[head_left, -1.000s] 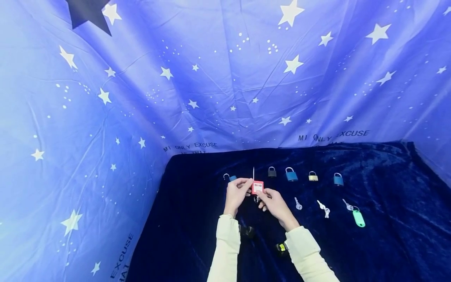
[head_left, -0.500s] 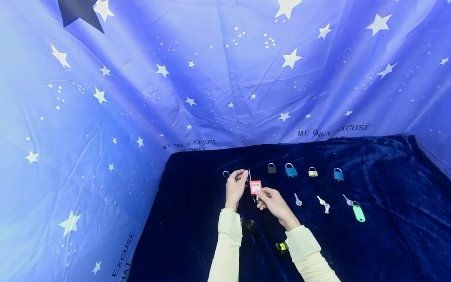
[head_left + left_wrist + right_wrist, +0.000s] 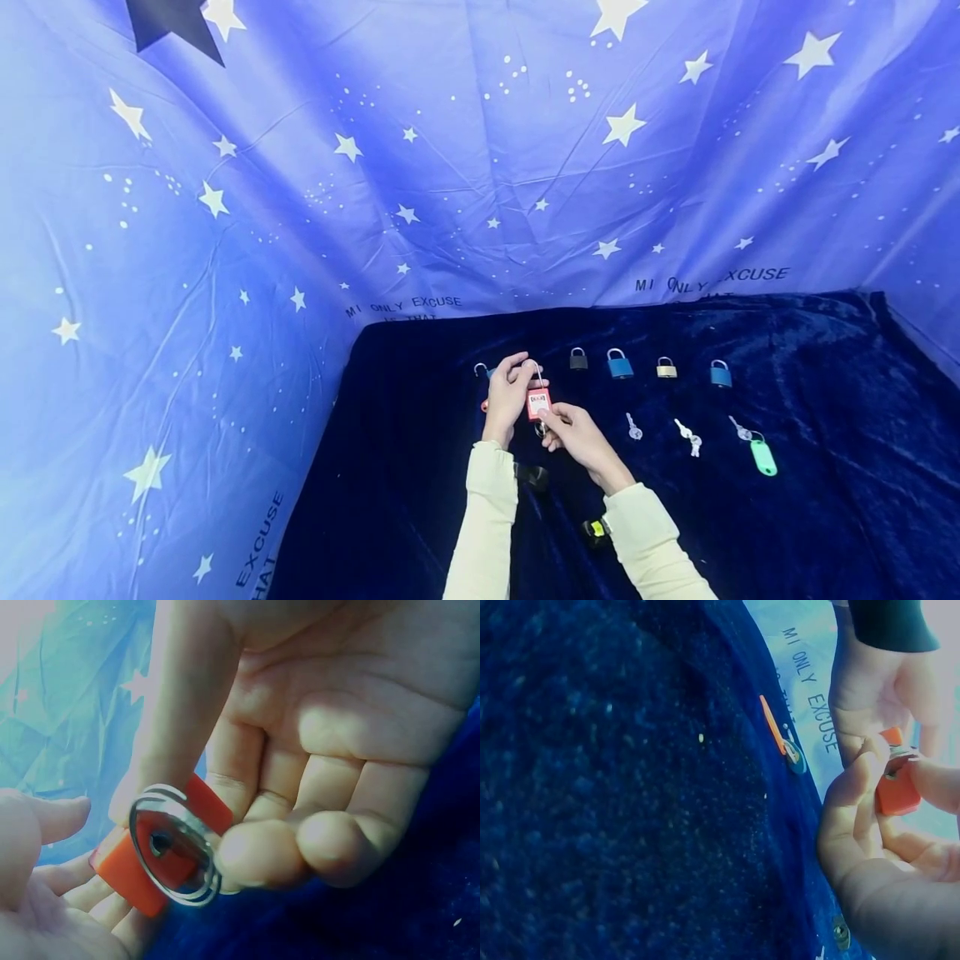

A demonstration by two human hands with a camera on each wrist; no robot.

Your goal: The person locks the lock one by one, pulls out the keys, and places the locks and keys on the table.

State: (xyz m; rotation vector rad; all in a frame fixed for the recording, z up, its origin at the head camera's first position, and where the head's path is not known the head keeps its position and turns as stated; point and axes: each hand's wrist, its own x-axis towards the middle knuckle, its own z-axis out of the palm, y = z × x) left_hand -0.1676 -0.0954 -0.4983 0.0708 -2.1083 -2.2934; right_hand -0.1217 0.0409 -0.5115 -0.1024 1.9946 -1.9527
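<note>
A red padlock (image 3: 538, 403) with a white label and long silver shackle is between both hands, lifted above the dark blue cloth. My right hand (image 3: 577, 437) pinches its body, thumb on the label. At the shackle, my left hand (image 3: 512, 396) has its thumb against the metal, the other fingers behind. A metal ring (image 3: 169, 844) hangs at the body's lower end, where the keyway area is partly covered. Partly hidden behind the left hand lies a blue padlock, its open shackle (image 3: 481, 368) showing; an orange tag (image 3: 772, 724) lies beside it in the right wrist view.
Along the back of the cloth (image 3: 810, 383) stand a black padlock (image 3: 577, 359), blue padlocks (image 3: 619, 364) and a brass one (image 3: 666, 367). Nearer lie a key (image 3: 634, 427), a bunch of keys (image 3: 690, 437) and a key with a green tag (image 3: 763, 458). Starry fabric hangs behind.
My left hand has gone from the red padlock's upper corner to its shackle. The padlock has shifted slightly left and turned, so its shackle's curve shows. The orange tag's end now shows beside the left hand.
</note>
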